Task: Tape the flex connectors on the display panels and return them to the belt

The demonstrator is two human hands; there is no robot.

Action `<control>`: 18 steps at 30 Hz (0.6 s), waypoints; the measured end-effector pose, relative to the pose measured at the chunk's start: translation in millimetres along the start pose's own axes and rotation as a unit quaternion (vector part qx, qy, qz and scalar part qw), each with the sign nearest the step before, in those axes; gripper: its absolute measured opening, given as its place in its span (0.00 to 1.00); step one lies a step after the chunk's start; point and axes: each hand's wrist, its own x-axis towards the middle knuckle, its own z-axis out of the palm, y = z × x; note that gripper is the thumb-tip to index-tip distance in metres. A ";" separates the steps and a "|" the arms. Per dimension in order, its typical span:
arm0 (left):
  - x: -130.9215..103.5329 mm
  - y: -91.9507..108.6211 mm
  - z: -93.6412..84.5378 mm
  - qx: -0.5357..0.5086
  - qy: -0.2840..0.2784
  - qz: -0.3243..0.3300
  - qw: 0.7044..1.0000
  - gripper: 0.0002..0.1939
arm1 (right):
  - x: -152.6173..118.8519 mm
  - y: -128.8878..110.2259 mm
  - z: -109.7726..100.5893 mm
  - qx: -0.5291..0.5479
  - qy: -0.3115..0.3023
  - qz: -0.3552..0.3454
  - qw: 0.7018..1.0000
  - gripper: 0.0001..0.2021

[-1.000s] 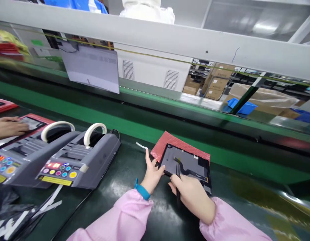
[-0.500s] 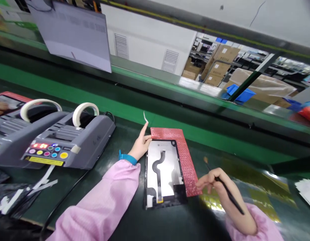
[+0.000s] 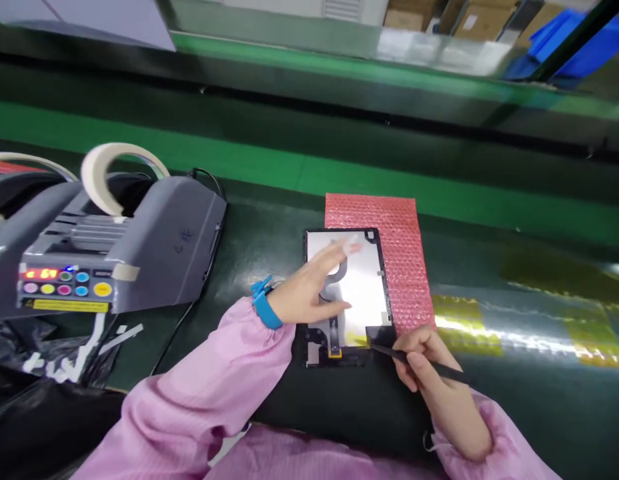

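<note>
Right fingers [image 3: 423, 339] grip black tool [image 3: 450, 373], left fingers [image 3: 317, 268] spread over panel [image 3: 363, 293]; dark glossy bench [image 3: 262, 230], cartons [image 3: 489, 24] beyond.

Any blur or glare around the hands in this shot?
Head view: the left hand's fingertips smear with motion blur; the right hand looks sharper; the panel reflects bright white; glare streaks the clear film at right.

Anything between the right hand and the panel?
Nothing visible: the right hand points a dark tool at the lower right of the panel. The left hand, over the panel, is farther left.
</note>
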 end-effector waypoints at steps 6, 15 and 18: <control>0.9 -1.3 10.6 0.057 -0.104 -0.023 0.993 0.37 | -11.1 2.4 -1.3 -0.023 0.061 -0.038 0.997 0.07; 2.9 -7.5 18.8 0.142 -0.059 -0.049 0.987 0.30 | -2.2 -6.9 1.7 -0.032 0.025 -0.031 0.999 0.05; 2.8 -5.5 17.4 0.153 -0.075 -0.044 0.984 0.29 | -3.2 -10.5 9.1 -0.046 0.009 -0.017 0.999 0.05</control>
